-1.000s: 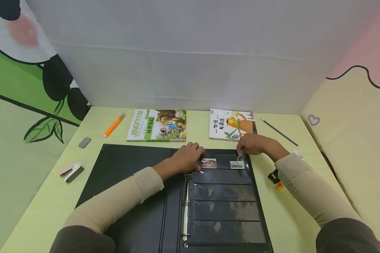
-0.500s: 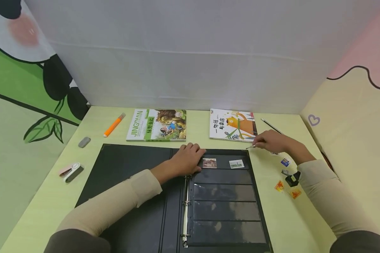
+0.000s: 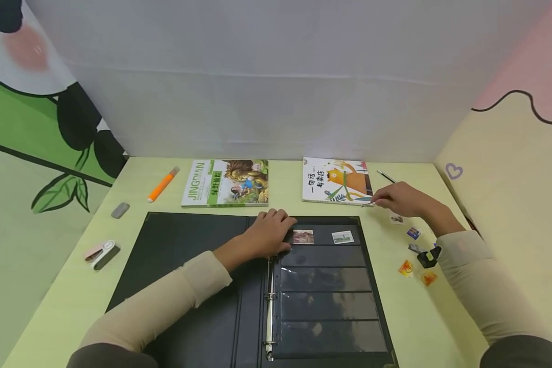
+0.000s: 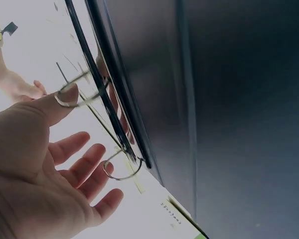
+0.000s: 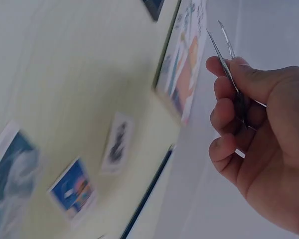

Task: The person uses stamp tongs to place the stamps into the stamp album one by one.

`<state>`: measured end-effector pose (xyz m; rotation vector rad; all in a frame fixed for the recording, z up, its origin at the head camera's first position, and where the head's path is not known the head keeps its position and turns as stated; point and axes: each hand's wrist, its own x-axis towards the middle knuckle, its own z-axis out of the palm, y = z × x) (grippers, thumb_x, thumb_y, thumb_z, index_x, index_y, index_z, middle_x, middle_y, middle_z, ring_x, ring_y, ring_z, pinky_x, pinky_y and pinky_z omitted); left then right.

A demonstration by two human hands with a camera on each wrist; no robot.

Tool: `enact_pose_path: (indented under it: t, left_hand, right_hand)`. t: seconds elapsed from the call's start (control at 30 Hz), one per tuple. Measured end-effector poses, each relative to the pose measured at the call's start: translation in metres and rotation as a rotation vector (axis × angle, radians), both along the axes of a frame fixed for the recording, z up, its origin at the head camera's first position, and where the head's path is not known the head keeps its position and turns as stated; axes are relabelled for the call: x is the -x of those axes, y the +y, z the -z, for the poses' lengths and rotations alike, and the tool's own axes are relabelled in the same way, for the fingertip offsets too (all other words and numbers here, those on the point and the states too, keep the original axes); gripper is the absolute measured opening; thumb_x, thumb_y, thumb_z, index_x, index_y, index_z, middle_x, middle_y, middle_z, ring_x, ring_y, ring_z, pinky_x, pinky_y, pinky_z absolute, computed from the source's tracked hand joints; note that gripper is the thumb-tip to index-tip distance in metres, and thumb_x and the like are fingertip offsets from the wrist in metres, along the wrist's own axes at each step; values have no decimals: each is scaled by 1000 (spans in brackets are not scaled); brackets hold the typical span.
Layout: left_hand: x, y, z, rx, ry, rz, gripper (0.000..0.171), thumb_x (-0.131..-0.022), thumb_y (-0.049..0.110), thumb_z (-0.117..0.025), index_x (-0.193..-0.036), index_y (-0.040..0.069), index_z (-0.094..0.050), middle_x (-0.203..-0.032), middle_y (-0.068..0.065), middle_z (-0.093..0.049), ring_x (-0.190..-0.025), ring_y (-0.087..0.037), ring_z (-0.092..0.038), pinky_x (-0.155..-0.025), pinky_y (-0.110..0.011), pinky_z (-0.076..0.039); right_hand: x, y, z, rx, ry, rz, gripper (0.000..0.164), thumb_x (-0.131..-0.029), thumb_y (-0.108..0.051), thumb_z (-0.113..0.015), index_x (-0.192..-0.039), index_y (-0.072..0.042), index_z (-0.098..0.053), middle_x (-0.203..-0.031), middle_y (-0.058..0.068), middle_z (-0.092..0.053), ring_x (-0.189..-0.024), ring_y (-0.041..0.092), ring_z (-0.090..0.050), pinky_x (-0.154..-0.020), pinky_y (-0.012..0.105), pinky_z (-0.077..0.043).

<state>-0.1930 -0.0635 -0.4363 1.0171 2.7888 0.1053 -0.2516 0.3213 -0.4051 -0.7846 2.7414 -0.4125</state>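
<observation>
A black ring-binder stamp album [image 3: 188,245] lies spread on the table. In its clear top pocket sit a reddish-brown stamp [image 3: 303,237] and a green-and-white stamp [image 3: 343,237], the latter slightly tilted. My left hand [image 3: 268,234] rests at the top of the pocket page by the binder rings [image 4: 123,169], fingers loosely bent around nothing. Beyond the album's top right corner, my right hand [image 3: 401,198] pinches metal tweezers [image 5: 225,62], whose tips are apart with nothing between them. Below that hand lie a grey-toned stamp [image 3: 397,219] and a blue stamp [image 3: 414,233].
Two orange stamps [image 3: 406,268] lie right of the album, beside a small black object [image 3: 429,257]. Behind stand a green-and-white book [image 3: 225,183], a bear-cover book [image 3: 337,180] and a thin dark rod [image 3: 386,176]. Left are an orange marker [image 3: 163,185], eraser [image 3: 120,210] and stapler-like item [image 3: 103,254].
My right hand has drawn the tweezers off the green-and-white stamp and moved right, past the album's edge. That stamp now sits slightly tilted. My left hand has stayed put.
</observation>
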Motion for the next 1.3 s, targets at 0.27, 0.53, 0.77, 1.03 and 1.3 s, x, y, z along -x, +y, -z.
enact_pose_path:
  t: [0.27,0.53,0.77,1.03,1.3]
  left_hand:
    - [-22,1,-2,-2,-36,43,64,-83,54,-66,-135,20,-51,-132,-5,-50,-124,-28,-42,-103,-53,-31]
    - [-30,5,1,59,-55,-1,69,-77,58,-71,-132,21,-52,-133,-5,-51,-124,-28,-43,-103,-54,-30]
    - [-17,9,3,8,-76,-30,75,-78,60,-68,-138,19,-47,-130,-6,-46,-118,-26,-42,-98,-50,-33]
    - [-4,15,8,79,-38,-87,86,-78,64,-65,-145,17,-38,-139,-7,-46,-125,-27,-43,-98,-50,-34]
    - [-1,21,10,104,-33,-110,86,-75,63,-68,-143,19,-41,-133,-6,-48,-119,-26,-44,-91,-46,-34]
  right_hand:
    - [-12,48,17,58,-132,217,26,-101,-21,-47,-114,-5,-63,-95,9,-67,-80,18,-60,-70,35,-48]
    - [-21,69,24,103,-191,300,23,-102,-21,-44,-105,-3,-58,-87,9,-57,-74,15,-48,-65,30,-41]
    - [-16,51,30,185,-136,305,29,-102,-26,-44,-112,-4,-58,-97,11,-62,-81,20,-52,-71,31,-44]
    - [-9,1,39,239,-112,148,19,-100,-20,-50,-106,-8,-63,-87,8,-62,-72,12,-49,-64,27,-43]
    - [-3,-40,36,181,-71,6,14,-98,-16,-54,-100,-12,-67,-88,3,-66,-72,11,-49,-67,28,-41]
